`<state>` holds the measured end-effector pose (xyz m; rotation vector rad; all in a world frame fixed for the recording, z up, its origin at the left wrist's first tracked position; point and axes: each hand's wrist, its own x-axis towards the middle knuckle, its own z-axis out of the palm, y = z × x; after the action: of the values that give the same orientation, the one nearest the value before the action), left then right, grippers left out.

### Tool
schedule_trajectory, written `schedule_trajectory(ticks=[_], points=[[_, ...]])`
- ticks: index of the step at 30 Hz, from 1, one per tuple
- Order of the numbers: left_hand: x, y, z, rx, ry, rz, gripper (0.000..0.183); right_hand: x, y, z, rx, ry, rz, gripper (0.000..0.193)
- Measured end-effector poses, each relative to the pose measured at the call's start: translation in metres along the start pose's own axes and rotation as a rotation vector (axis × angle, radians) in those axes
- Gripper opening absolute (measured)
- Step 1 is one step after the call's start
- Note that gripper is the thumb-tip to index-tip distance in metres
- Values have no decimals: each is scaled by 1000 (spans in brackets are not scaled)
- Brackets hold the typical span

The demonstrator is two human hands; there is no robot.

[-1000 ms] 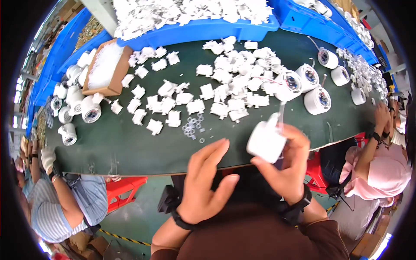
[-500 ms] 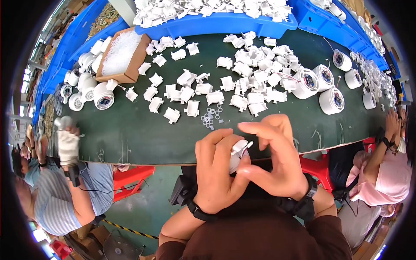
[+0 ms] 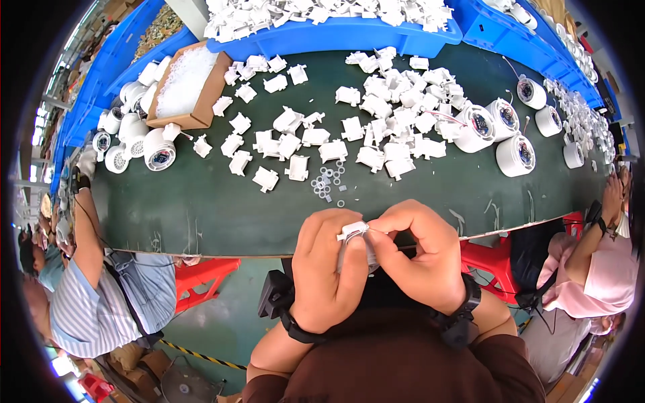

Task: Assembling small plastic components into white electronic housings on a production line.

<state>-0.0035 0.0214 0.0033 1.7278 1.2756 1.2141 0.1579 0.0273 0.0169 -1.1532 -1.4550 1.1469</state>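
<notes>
At the near edge of the table [image 3: 222,218], my left hand [image 3: 328,269] grasps a white plastic housing [image 3: 353,230], probably light, stiff and slick, best held round its body; my right hand [image 3: 426,255] touches its top, fingers' grip unclear.

Dark brown top [image 3: 396,366], matching sleeves [image 3: 507,363], black wristbands [image 3: 299,330], boxy black units [image 3: 275,294] attached

No word, label, brand or number can be read on the white piece [image 3: 354,230] held over the near edge of the table [image 3: 222,208], nor on the blue bin [image 3: 336,41] along its far edge. The one sign-like marking is yellow-and-black striped tape [image 3: 201,355] on the floor [image 3: 232,322], past the near edge.
</notes>
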Motion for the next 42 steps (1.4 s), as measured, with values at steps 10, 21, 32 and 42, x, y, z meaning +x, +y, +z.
schedule_trajectory(ticks=[10, 21, 32, 42], points=[[-2, -2, -2, 45, 53, 7, 12, 36, 3, -40, -381, -48, -180, 18], [0, -4, -2, -4, 53, 24, 9, 56, 17, -58, -802, -96, -314, 30], [-2, -4, -2, -15, 79, 12, 10, 43, 8, -72, -656, -84, -208, 26], [-3, 3, 6, 96, 125, 5, 12, 1, -16, -41, 257, -212, 145, 38]])
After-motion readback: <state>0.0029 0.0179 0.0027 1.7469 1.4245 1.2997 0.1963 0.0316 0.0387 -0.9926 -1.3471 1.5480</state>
